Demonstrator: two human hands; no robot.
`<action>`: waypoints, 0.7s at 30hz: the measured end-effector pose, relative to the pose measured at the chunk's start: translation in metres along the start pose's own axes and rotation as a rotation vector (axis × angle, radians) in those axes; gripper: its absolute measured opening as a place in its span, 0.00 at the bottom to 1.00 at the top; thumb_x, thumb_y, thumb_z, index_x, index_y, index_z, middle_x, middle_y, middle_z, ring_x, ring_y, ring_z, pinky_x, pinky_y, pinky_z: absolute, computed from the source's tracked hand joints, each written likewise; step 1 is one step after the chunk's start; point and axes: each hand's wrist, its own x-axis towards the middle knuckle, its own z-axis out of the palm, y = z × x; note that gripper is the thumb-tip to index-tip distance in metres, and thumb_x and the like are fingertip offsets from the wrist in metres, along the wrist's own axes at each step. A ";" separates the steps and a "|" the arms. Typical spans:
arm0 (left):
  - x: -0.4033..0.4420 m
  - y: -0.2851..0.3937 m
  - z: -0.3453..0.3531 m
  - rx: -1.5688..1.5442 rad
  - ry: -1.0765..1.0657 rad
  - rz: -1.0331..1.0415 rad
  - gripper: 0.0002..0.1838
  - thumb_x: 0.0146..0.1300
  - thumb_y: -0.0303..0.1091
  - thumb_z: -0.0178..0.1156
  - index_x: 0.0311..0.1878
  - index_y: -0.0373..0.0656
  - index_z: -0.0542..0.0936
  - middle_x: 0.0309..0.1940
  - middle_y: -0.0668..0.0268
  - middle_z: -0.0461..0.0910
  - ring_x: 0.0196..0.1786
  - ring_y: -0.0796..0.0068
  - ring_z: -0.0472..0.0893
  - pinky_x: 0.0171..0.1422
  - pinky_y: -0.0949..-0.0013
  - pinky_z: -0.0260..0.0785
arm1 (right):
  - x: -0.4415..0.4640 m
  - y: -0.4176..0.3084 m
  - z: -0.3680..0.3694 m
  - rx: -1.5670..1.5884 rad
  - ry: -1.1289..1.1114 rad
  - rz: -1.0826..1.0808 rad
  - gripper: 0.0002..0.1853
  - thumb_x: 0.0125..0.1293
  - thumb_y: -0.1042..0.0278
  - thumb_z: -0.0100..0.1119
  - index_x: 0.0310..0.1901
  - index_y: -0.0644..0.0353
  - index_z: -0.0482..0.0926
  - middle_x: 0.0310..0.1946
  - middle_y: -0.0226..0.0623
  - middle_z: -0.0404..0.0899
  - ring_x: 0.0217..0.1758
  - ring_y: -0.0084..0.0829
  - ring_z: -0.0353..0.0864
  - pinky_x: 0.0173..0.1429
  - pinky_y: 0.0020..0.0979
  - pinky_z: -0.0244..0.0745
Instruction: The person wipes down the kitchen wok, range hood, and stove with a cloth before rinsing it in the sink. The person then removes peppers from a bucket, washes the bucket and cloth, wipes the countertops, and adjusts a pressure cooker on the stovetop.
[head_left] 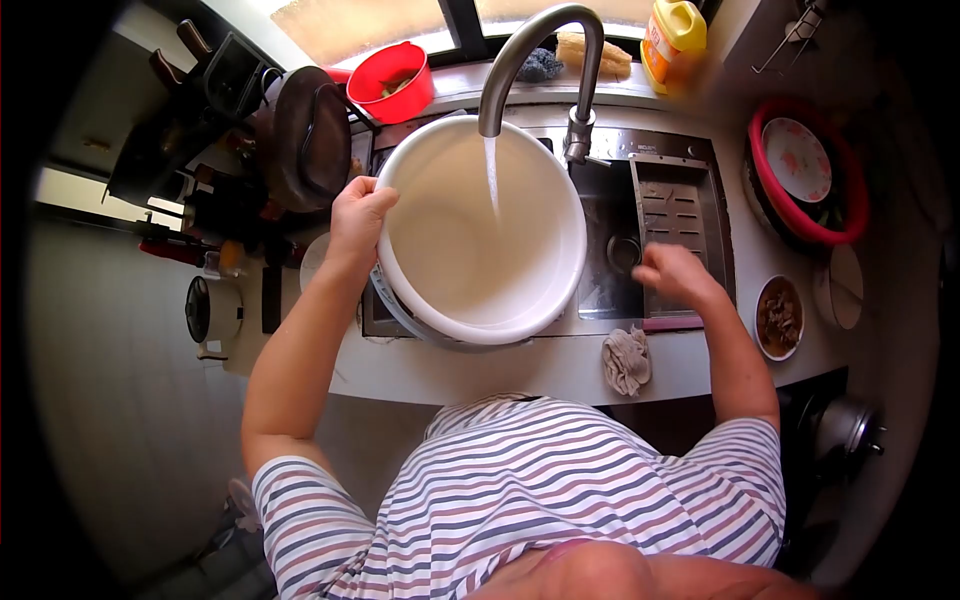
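My left hand (359, 217) grips the left rim of a large white basin (579, 235), fingers wrapped over its edge. The basin sits over the left part of the sink and tilts a little. Water (492, 172) runs from the curved metal faucet (543, 20) into it. Cloudy, pale liquid seems to cover the bottom. My right hand (672, 272) hovers above the sink near the drain (624, 252), apart from the basin. Its fingers are curled in, and nothing shows in them. Under the basin, the edge of another bowl-like thing (400, 312) peeks out.
A crumpled rag (626, 361) lies on the front counter edge. To the right are a bowl of brown food (779, 318) and a red-rimmed basin (851, 232). A red pot (392, 108), a sponge (597, 55) and a yellow bottle (672, 42) line the windowsill. Dark pans (300, 140) stand left.
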 end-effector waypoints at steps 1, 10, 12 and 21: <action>0.007 -0.007 0.000 0.013 -0.006 0.012 0.06 0.47 0.24 0.56 0.31 0.37 0.72 0.26 0.68 0.73 0.27 0.81 0.71 0.33 0.76 0.66 | -0.025 -0.006 0.008 0.036 -0.194 0.070 0.18 0.52 0.52 0.60 0.29 0.62 0.78 0.28 0.46 0.79 0.35 0.44 0.79 0.39 0.39 0.72; 0.017 -0.054 -0.002 -0.027 -0.037 -0.040 0.05 0.47 0.23 0.56 0.29 0.39 0.72 0.24 0.70 0.72 0.26 0.82 0.70 0.32 0.77 0.66 | -0.079 -0.007 0.105 0.424 0.005 0.023 0.19 0.48 0.60 0.64 0.37 0.64 0.72 0.29 0.43 0.77 0.33 0.36 0.78 0.39 0.33 0.72; 0.017 -0.060 -0.006 -0.040 -0.039 -0.074 0.05 0.50 0.25 0.55 0.32 0.39 0.72 0.27 0.68 0.74 0.28 0.80 0.72 0.36 0.76 0.68 | -0.067 -0.024 0.064 0.711 -0.032 -0.013 0.17 0.49 0.64 0.64 0.37 0.63 0.71 0.29 0.37 0.76 0.32 0.29 0.76 0.39 0.29 0.72; 0.017 -0.074 -0.008 -0.066 -0.047 -0.017 0.07 0.50 0.24 0.55 0.34 0.39 0.72 0.27 0.67 0.74 0.29 0.80 0.73 0.37 0.76 0.68 | 0.081 -0.093 0.043 1.199 -0.129 -0.188 0.14 0.56 0.69 0.57 0.44 0.58 0.70 0.32 0.30 0.74 0.34 0.20 0.73 0.36 0.23 0.70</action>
